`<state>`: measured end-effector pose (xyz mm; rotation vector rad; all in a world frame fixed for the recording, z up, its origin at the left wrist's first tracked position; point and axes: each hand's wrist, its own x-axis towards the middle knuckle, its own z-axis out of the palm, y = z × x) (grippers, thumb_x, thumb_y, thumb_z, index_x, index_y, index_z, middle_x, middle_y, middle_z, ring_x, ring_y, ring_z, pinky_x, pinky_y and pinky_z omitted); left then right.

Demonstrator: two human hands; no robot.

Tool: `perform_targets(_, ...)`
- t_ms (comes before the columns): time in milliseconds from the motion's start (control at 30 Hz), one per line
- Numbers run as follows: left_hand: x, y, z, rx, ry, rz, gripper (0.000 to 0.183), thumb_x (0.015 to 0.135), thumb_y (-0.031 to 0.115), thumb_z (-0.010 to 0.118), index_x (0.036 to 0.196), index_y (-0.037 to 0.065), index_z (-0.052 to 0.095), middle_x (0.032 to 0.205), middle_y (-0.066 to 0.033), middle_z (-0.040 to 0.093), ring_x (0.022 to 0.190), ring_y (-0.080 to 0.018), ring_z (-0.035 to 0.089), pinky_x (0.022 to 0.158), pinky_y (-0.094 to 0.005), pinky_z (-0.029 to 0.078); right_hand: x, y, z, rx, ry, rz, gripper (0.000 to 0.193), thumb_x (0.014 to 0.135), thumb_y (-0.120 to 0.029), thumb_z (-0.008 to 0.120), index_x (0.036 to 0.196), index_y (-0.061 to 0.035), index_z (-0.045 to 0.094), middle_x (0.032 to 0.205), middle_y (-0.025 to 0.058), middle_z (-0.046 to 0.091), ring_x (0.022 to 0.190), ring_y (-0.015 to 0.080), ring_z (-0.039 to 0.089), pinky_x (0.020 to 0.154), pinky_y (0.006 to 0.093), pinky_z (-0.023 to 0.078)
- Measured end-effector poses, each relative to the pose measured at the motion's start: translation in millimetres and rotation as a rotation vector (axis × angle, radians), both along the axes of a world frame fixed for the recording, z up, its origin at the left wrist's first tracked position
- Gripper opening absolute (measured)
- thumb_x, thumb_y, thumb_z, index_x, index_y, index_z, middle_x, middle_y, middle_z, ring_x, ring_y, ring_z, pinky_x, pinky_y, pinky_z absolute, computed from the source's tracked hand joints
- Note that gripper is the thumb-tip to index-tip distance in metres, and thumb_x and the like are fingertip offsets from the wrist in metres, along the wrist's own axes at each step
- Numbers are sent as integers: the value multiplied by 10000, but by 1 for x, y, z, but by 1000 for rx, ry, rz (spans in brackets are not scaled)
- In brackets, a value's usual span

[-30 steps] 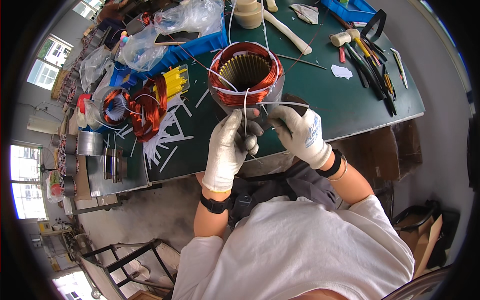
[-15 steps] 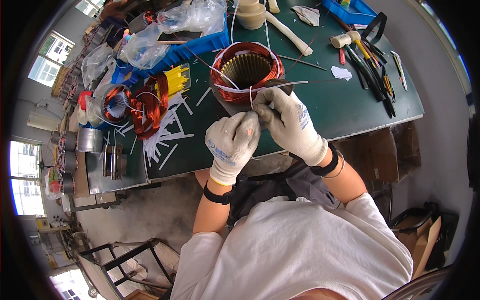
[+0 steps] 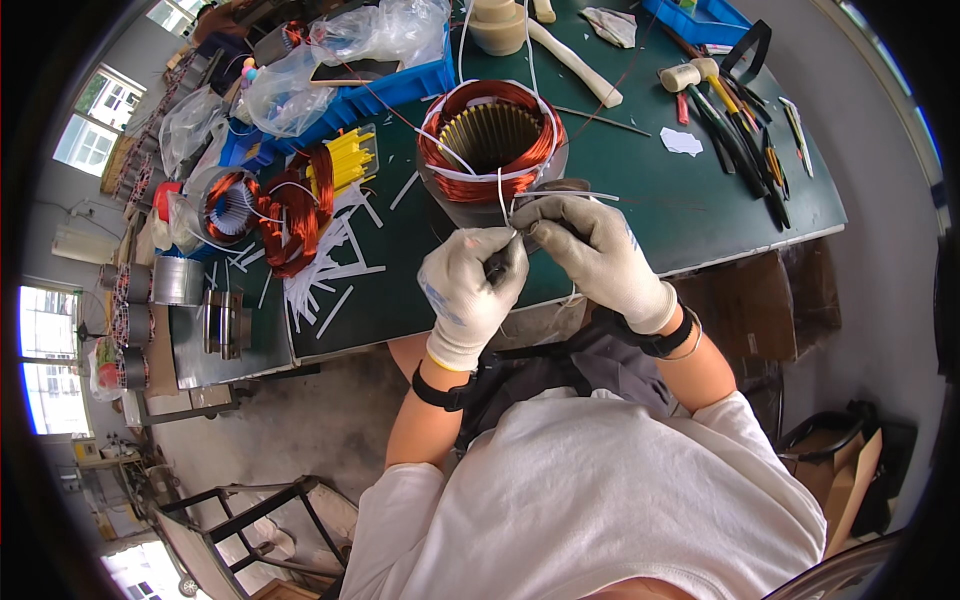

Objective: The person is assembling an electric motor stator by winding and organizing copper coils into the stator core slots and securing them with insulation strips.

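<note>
A motor stator (image 3: 460, 187) with red copper windings stands upright at the table's near edge, its slots lined in yellow. White sleeves run over its coils. From its front rim a thin white sleeve (image 3: 502, 190) comes down to my fingertips. My left hand (image 3: 470, 285), in a white work glove, pinches at the lower end of this sleeve. Touching it, my right hand (image 3: 600, 250), gloved too, has thumb and forefinger pinched on a thin wire end. The exact joint between the fingers is hidden. Another white sleeve (image 3: 590, 196) sticks out above my right knuckles.
Mallets (image 3: 690, 77), pliers and other hand tools lie at the right. On the left are loose copper coils (image 3: 295, 225), yellow strips (image 3: 350, 160), white sleeve pieces (image 3: 335, 310) and a smaller stator (image 3: 232, 208). A blue bin (image 3: 405, 95) with plastic bags stands behind.
Both hands have shifted slightly down, my right hand moving farther from the stator's rim. The sleeve beside my right hand has swung lower. My fingers remain pinched together.
</note>
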<state>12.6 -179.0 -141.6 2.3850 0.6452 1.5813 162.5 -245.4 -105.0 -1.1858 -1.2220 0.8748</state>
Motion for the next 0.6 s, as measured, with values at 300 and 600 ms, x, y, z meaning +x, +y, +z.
perform_targets(300, 7, -26, 5, -1271, -572, -460, 117, 963, 161, 603, 979, 45, 596, 775, 7, 617, 523, 10, 419, 447, -154, 298, -9, -13, 1, 93, -381, -236, 163, 806, -100, 682, 957, -43, 710, 869, 123, 694, 782, 261, 669, 722, 317, 522)
perform_targets(600, 13, -28, 0, -1224, -561, -424, 140, 971, 175, 597, 1017, 42, 596, 789, 15, 618, 532, 9, 424, 453, -151, 310, -14, -17, 4, 55, -380, -311, 160, 820, -158, 697, 953, -73, 727, 856, 131, 697, 799, 256, 669, 712, 323, 527)
